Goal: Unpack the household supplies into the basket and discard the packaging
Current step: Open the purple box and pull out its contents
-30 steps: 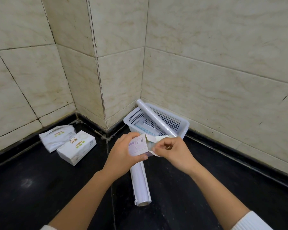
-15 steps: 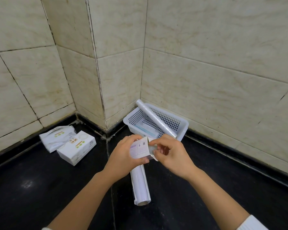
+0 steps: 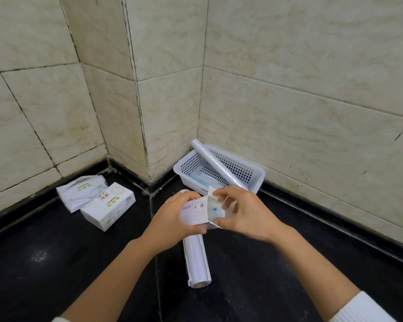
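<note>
- Centre of the frame: a person's left hand (image 3: 172, 217) wraps around a small white carton (image 3: 196, 211), thumb below and fingers curled over its top edge; the printed panel with a code square faces the camera
- Just right of centre: the right hand (image 3: 243, 213) meets the carton's open end, thumb and forefinger pinching the raised flap (image 3: 211, 194) while the other fingers curl beside the opening; what lies inside the carton cannot be made out
- Below the hands, lower centre: a white roll (image 3: 197, 261) in clear wrap lies on the black floor (image 3: 56, 263), its near end towards the camera, its far end hidden behind the left hand
- Above the hands, in the wall corner: a white perforated basket (image 3: 254, 175) stands on the floor against the tiled wall (image 3: 289, 101); a long thin roll (image 3: 215, 163) leans across it from the far rim to the near rim; flat packets with blue trim (image 3: 201, 178) lie on its bottom
- Left of the frame: two white tissue packs (image 3: 96, 201) rest on the floor, touching one another, near the wall and well apart from the basket
</note>
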Demonstrator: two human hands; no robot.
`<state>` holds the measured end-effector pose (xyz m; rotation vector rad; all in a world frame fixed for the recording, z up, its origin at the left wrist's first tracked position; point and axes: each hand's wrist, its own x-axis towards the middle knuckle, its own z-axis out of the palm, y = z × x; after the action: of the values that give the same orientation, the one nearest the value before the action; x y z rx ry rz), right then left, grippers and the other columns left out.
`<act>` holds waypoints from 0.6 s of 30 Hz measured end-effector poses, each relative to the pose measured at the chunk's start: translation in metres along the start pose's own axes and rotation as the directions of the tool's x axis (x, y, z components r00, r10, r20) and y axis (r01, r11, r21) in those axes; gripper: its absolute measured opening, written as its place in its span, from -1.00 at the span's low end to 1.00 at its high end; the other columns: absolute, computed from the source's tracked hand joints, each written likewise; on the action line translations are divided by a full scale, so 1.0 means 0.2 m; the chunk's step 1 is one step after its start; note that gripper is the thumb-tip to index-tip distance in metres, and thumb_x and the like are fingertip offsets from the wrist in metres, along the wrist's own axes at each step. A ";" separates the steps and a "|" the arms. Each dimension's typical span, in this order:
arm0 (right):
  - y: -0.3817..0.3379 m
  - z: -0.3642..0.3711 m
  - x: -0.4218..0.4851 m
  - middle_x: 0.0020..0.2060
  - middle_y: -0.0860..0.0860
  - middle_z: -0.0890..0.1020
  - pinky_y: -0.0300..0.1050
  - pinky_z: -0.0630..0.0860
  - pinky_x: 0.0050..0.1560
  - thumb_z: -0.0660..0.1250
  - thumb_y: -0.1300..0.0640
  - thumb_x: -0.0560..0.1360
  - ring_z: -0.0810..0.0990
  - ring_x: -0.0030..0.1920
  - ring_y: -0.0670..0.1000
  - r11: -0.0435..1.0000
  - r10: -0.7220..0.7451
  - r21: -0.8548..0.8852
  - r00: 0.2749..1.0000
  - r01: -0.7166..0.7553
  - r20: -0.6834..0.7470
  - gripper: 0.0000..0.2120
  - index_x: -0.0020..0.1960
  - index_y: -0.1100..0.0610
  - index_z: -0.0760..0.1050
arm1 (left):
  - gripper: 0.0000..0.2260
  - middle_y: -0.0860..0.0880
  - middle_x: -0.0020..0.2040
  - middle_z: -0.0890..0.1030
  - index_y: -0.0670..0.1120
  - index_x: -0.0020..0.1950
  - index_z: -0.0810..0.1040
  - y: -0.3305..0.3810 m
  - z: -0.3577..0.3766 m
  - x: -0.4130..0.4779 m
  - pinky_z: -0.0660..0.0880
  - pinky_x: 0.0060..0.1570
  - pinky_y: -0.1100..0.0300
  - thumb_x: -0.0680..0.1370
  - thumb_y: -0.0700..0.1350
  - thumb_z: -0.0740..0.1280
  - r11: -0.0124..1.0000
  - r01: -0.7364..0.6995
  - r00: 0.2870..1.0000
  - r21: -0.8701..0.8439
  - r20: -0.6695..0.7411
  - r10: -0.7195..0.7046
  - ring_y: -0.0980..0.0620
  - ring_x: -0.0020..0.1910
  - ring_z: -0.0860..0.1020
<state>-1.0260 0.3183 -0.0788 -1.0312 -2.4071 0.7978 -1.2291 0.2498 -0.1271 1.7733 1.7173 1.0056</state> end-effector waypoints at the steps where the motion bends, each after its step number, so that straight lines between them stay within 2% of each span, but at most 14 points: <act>1: 0.00 -0.01 0.00 -0.05 -0.21 0.56 -0.33 0.45 -0.09 0.49 -0.05 0.26 0.54 -0.02 -0.21 1.000 0.000 0.015 1.000 0.000 0.006 -0.51 0.17 -0.07 0.51 | -0.45 0.31 0.06 0.46 0.30 0.11 0.41 0.00 -0.01 0.00 0.41 -0.03 0.27 0.18 0.24 0.53 1.000 -0.001 1.000 0.000 -0.003 0.001 0.27 0.07 0.45; 3: 0.00 -0.02 0.00 0.00 -0.23 0.60 -0.38 0.42 -0.05 0.50 -0.03 0.26 0.53 0.04 -0.27 1.000 0.007 0.011 0.999 -0.008 0.049 -0.53 0.16 -0.07 0.55 | -0.44 0.32 0.07 0.46 0.33 0.10 0.41 -0.01 -0.01 0.00 0.38 -0.03 0.29 0.17 0.24 0.53 1.000 -0.004 1.000 0.004 -0.003 0.004 0.27 0.08 0.44; 7: -0.02 -0.01 -0.01 0.09 -0.26 0.60 -0.44 0.39 -0.07 0.50 -0.10 0.28 0.52 0.02 -0.27 0.988 -0.037 -0.145 0.992 0.055 0.124 -0.43 0.27 -0.03 0.53 | -0.46 0.30 0.06 0.46 0.34 0.09 0.41 -0.01 -0.02 0.00 0.43 0.02 0.18 0.16 0.19 0.50 1.000 -0.002 0.999 0.024 0.047 0.001 0.26 0.07 0.44; 9: -0.03 0.00 -0.02 0.01 -0.33 0.57 -0.46 0.36 -0.14 0.48 -0.08 0.29 0.51 -0.02 -0.28 0.986 -0.056 -0.151 0.989 0.077 0.139 -0.44 0.28 -0.04 0.53 | -0.47 0.29 0.05 0.47 0.32 0.09 0.42 -0.01 -0.02 0.00 0.45 0.02 0.16 0.17 0.17 0.49 1.000 -0.005 0.998 0.023 0.065 0.004 0.26 0.05 0.44; 13: -0.05 -0.01 -0.02 -0.21 -0.46 0.55 -0.55 0.35 -0.18 0.46 0.03 0.29 0.52 -0.15 -0.39 1.000 0.001 0.007 0.980 -0.002 0.198 -0.52 0.21 -0.07 0.59 | -0.43 0.27 0.03 0.50 0.27 0.12 0.45 -0.01 -0.03 -0.01 0.49 0.06 0.13 0.16 0.15 0.55 1.000 0.009 0.994 -0.009 0.113 -0.007 0.21 0.06 0.48; 18: -0.05 0.00 -0.03 -0.30 -0.34 0.59 -0.51 0.38 -0.19 0.48 -0.04 0.28 0.56 -0.18 -0.31 1.000 0.009 -0.026 0.983 -0.005 0.182 -0.61 0.10 -0.10 0.64 | -0.42 0.26 0.04 0.51 0.26 0.13 0.46 0.00 -0.03 -0.02 0.47 0.08 0.17 0.17 0.12 0.59 1.000 0.009 0.989 -0.006 0.150 -0.008 0.22 0.08 0.48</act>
<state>-1.0269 0.3083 -0.0731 -1.0168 -2.5739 0.9016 -1.2326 0.2451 -0.1240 1.7883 1.6250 0.8499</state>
